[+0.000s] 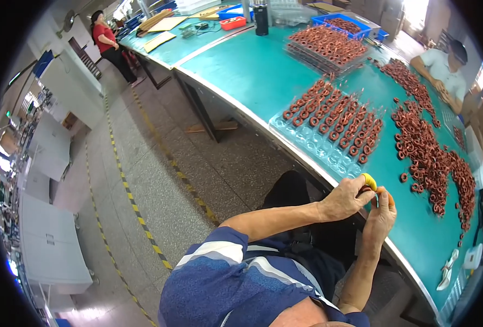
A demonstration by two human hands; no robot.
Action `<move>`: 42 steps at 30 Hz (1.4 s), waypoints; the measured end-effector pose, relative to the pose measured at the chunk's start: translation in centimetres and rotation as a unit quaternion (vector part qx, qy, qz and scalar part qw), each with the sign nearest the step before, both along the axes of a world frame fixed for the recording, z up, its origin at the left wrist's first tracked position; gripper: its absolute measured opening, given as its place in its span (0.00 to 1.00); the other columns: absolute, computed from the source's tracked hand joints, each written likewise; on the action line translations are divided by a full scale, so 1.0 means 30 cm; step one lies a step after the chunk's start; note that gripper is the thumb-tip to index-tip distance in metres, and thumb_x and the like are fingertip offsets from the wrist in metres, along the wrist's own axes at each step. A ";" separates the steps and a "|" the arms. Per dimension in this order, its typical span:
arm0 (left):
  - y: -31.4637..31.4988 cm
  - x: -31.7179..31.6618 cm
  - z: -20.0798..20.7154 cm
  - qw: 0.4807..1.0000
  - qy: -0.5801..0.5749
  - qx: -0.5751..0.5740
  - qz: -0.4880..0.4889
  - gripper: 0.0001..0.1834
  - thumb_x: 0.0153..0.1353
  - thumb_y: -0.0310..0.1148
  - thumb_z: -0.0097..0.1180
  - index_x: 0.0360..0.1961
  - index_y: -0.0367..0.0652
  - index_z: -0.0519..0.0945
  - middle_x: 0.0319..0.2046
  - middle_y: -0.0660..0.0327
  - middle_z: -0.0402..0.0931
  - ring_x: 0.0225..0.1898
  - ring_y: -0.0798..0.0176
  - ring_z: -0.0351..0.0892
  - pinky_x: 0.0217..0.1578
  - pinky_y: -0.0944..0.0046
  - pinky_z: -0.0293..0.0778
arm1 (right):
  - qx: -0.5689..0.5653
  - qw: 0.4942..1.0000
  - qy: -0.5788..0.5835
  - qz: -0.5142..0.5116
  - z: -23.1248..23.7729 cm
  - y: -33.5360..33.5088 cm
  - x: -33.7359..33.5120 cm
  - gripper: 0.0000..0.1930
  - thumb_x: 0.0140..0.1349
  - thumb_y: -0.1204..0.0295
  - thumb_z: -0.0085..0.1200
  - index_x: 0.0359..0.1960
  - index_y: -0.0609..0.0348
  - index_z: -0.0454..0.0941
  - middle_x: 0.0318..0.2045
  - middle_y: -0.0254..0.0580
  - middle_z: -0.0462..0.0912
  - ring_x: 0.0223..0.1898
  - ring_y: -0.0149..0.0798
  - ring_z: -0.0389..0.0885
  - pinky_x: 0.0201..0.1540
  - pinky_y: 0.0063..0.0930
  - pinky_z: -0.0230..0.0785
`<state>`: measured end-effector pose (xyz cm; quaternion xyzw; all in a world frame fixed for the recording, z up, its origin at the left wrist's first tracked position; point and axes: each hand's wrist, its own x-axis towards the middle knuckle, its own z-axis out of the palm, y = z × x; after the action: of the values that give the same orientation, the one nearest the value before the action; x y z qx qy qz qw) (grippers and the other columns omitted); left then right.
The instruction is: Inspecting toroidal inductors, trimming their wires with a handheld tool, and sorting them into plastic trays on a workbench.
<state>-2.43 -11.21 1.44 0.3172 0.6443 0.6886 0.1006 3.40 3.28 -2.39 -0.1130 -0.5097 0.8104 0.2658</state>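
Observation:
Above the table's near edge, my left hand [346, 198] and my right hand [380, 217] meet with fingertips pinched together. A yellow finger cover is on my left hand and an orange one on my right. Between the fingers shows part of a small reddish-brown ring coil [366, 189]; the fingers hide most of it. Just beyond my hands lies a clear plastic tray [320, 146], its far part filled with rows of ring coils [334, 117] with thin wire leads. To its right spreads a loose heap of similar coils [429, 158].
Stacked trays of coils [328, 48] stand farther back on the green table [233, 71], near a blue bin [369, 26] and a black bottle [261, 20]. White tweezers-like tool [447, 271] lies at right. One person [443, 71] sits across; another [108, 43] stands far left.

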 end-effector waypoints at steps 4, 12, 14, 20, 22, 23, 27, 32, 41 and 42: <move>-0.033 -0.008 0.007 0.998 0.056 -0.004 -0.034 0.14 0.65 0.32 0.52 0.48 0.34 0.72 0.30 0.57 0.77 0.32 0.67 0.77 0.35 0.66 0.73 | 0.099 0.994 0.001 -0.051 0.088 -0.042 0.011 0.14 0.67 0.66 0.53 0.47 0.63 0.77 0.40 0.38 0.79 0.42 0.29 0.76 0.43 0.20 0.67; -0.012 0.004 -0.021 0.997 0.024 0.026 -0.063 0.14 0.67 0.30 0.50 0.50 0.34 0.69 0.25 0.63 0.73 0.21 0.74 0.69 0.22 0.71 0.68 | 0.128 0.990 -0.054 0.002 0.053 -0.048 0.049 0.15 0.68 0.61 0.51 0.45 0.61 0.78 0.34 0.33 0.80 0.32 0.26 0.77 0.35 0.17 0.70; -0.008 0.009 -0.009 0.996 0.008 0.024 -0.087 0.12 0.67 0.29 0.50 0.47 0.34 0.70 0.25 0.64 0.73 0.21 0.74 0.69 0.22 0.71 0.68 | 0.148 0.989 -0.023 -0.011 0.039 -0.037 0.044 0.15 0.68 0.62 0.51 0.42 0.64 0.79 0.31 0.35 0.81 0.31 0.26 0.78 0.35 0.19 0.72; -0.047 0.029 0.006 0.992 0.019 0.005 -0.121 0.12 0.62 0.27 0.53 0.44 0.31 0.71 0.24 0.60 0.73 0.22 0.70 0.73 0.24 0.68 0.71 | 0.122 0.992 -0.029 -0.007 0.044 -0.051 0.062 0.15 0.68 0.63 0.51 0.40 0.65 0.78 0.31 0.38 0.81 0.31 0.28 0.79 0.34 0.18 0.71; -0.060 0.035 -0.002 0.988 0.000 -0.015 -0.157 0.12 0.62 0.27 0.53 0.44 0.31 0.71 0.25 0.59 0.73 0.22 0.69 0.73 0.24 0.68 0.71 | 0.105 0.993 -0.024 0.044 0.049 -0.055 0.073 0.14 0.68 0.64 0.50 0.41 0.65 0.78 0.31 0.38 0.81 0.30 0.29 0.79 0.32 0.18 0.72; -0.067 0.035 -0.005 0.986 0.008 -0.024 -0.162 0.13 0.63 0.27 0.52 0.45 0.31 0.72 0.24 0.59 0.73 0.21 0.70 0.73 0.23 0.68 0.71 | 0.106 0.993 -0.025 0.046 0.049 -0.062 0.074 0.14 0.68 0.64 0.50 0.41 0.65 0.78 0.31 0.38 0.81 0.30 0.29 0.79 0.32 0.18 0.72; -0.099 0.046 -0.001 0.994 -0.027 0.026 -0.106 0.13 0.64 0.27 0.51 0.47 0.32 0.71 0.22 0.61 0.73 0.19 0.72 0.72 0.21 0.70 0.69 | 0.143 0.987 -0.066 -0.008 0.024 -0.066 0.071 0.14 0.68 0.63 0.51 0.40 0.65 0.78 0.29 0.35 0.79 0.27 0.26 0.78 0.29 0.17 0.73; -0.117 0.027 -0.013 0.995 -0.061 0.011 -0.076 0.12 0.64 0.28 0.50 0.46 0.33 0.73 0.25 0.61 0.78 0.20 0.72 0.73 0.22 0.70 0.71 | 0.058 0.995 -0.080 0.029 0.041 -0.104 0.014 0.13 0.67 0.66 0.53 0.39 0.67 0.78 0.26 0.33 0.77 0.25 0.23 0.71 0.29 0.15 0.63; -0.100 0.009 -0.024 0.998 0.001 -0.060 -0.023 0.10 0.65 0.24 0.49 0.47 0.33 0.73 0.23 0.65 0.72 0.22 0.75 0.69 0.24 0.74 0.66 | 0.194 0.972 -0.129 0.033 0.188 -0.069 0.074 0.12 0.66 0.68 0.52 0.34 0.68 0.80 0.17 0.34 0.76 0.19 0.25 0.73 0.23 0.18 0.66; -0.084 0.011 -0.020 0.997 -0.031 -0.051 -0.053 0.11 0.65 0.24 0.48 0.47 0.33 0.72 0.23 0.65 0.71 0.21 0.75 0.69 0.23 0.74 0.66 | 0.167 0.979 -0.112 0.018 0.171 -0.059 0.090 0.13 0.66 0.67 0.53 0.34 0.68 0.80 0.17 0.33 0.76 0.19 0.24 0.73 0.23 0.17 0.66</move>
<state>-2.09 -13.73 0.83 0.3233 0.6577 0.6580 0.1730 6.11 1.50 2.74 -0.1474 -0.6666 0.7006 0.2077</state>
